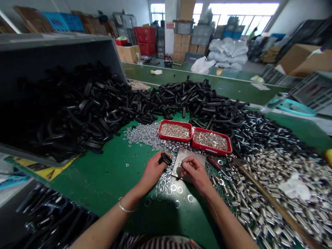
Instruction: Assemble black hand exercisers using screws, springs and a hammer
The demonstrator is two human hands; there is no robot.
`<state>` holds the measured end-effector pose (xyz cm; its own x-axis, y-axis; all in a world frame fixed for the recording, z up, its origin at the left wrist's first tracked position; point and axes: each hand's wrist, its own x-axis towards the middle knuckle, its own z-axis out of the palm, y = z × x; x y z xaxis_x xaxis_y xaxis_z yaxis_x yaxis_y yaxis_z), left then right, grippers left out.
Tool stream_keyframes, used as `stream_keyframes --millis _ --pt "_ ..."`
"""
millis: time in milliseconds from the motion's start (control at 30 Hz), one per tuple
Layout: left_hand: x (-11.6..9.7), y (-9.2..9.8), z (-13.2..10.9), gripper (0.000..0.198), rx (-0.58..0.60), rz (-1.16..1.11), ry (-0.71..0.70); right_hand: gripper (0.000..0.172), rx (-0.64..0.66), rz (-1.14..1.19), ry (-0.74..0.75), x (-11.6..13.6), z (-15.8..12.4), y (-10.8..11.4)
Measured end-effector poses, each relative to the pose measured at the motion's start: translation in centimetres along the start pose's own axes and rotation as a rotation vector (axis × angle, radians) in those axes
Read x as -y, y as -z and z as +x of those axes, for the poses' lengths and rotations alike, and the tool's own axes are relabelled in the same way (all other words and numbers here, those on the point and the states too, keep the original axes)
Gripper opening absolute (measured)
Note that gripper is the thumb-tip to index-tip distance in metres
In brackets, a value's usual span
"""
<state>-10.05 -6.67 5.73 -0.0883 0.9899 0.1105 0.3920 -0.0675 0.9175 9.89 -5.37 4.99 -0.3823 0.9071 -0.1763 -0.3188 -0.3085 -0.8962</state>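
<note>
My left hand [154, 168] is closed around a black plastic part [165, 158], held just left of a flat metal plate [191, 157]. Over that plate, my right hand [194, 171] pinches with thumb and forefinger; a small ring-like piece seems to be at the fingertips, too small to name surely. Loose metal rings [169, 191] lie scattered on the green tabletop below and between the hands. Beyond them stand two red trays, the left tray [161, 137] with tiny metal pieces and the right tray [211, 150] with small pins.
A tipped grey bin [118, 57] spills black curved parts [197, 97] across the back. To the right lie black-headed bolts [269, 133], metal sleeves [249, 200] and a hammer [267, 193]. A red-handled tool [214, 162] is beside the plate. More black parts [54, 214] sit lower left.
</note>
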Motion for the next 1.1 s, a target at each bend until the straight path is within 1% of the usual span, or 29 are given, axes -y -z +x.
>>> stream_keyframes --millis 100,167,300,467,533,600,667,767,800,867,900,967,1033,1100 --pt "-1.1 -1.4 -0.7 0.022 0.093 -0.19 0.147 0.023 0.006 -0.037 0.012 0.5 -0.2 0.2" --pt "-1.6 -2.1 -0.9 0.022 0.129 -0.25 0.194 0.022 0.013 -0.025 0.016 0.8 -0.3 0.4" --pt "-2.1 -2.7 -1.1 0.021 0.201 -0.326 0.206 0.021 0.024 0.01 -0.024 0.8 -0.5 1.0" --pt "-1.2 -2.7 -1.1 0.02 0.27 -0.318 0.158 0.022 0.064 0.113 -0.083 0.3 -0.5 1.8" --pt "-0.9 -2.6 -1.1 0.018 0.276 -0.272 0.108 0.024 0.098 0.134 -0.106 0.4 -0.3 2.1" --pt "-0.8 -2.4 -1.1 0.015 0.269 -0.196 0.015 0.026 0.143 0.149 -0.126 0.7 -0.2 2.3" --pt "-1.1 -2.0 -1.0 0.013 0.272 -0.111 -0.141 0.028 0.198 0.173 -0.184 1.2 0.1 2.7" --pt "-1.6 -1.4 -0.9 0.017 0.332 0.049 -0.422 0.029 0.285 0.186 -0.338 2.1 0.4 3.3" --pt "-1.6 -1.3 -0.9 0.02 0.36 0.103 -0.489 0.029 0.301 0.172 -0.375 2.4 0.5 3.5" --pt "-1.6 -1.1 -1.0 0.025 0.396 0.168 -0.552 0.028 0.29 0.116 -0.381 3.0 0.5 3.5" --pt "-1.5 -1.1 -1.1 0.026 0.397 0.164 -0.551 0.028 0.271 0.079 -0.361 3.2 0.4 3.4" --pt "-1.2 -1.2 -1.3 0.028 0.387 0.121 -0.496 0.028 0.207 -0.003 -0.282 3.4 0.3 3.1" --pt "-1.0 -1.4 -1.3 0.033 0.351 0.097 -0.373 0.028 0.12 -0.105 -0.166 3.2 0.0 2.8" --pt "-0.8 -1.6 -1.1 0.043 0.312 0.056 -0.19 0.028 0.023 -0.196 -0.029 2.9 -0.3 2.7"
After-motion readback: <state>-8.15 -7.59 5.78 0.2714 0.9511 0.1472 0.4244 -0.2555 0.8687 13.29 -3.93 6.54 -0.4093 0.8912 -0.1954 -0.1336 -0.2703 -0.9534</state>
